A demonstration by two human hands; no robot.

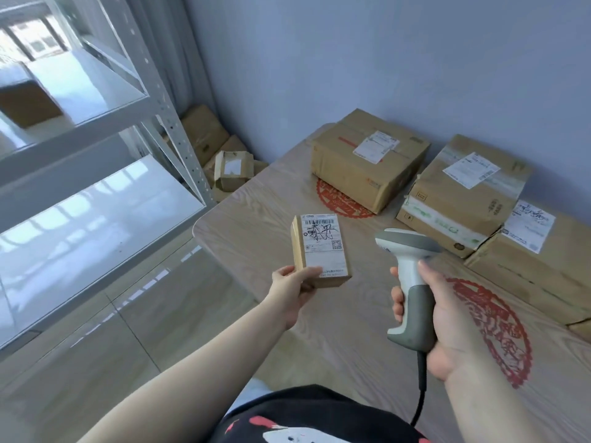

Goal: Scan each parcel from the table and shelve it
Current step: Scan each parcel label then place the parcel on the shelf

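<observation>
Pale wood-grain table (256,206) with red paper-cut motifs, blue-grey wall, white metal shelving (96,174) alongside, left hand (295,289) gripping small parcel (321,247), right hand (447,327) wrapped round scanner (412,282).

Small parcel (319,251): barcode, QR code, illegible scrawl.

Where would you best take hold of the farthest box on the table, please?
Grip the box by its two short side faces, both hands coming from the table's near side. It lies flat, looks too wide for one hand, and its label faces up.
</observation>
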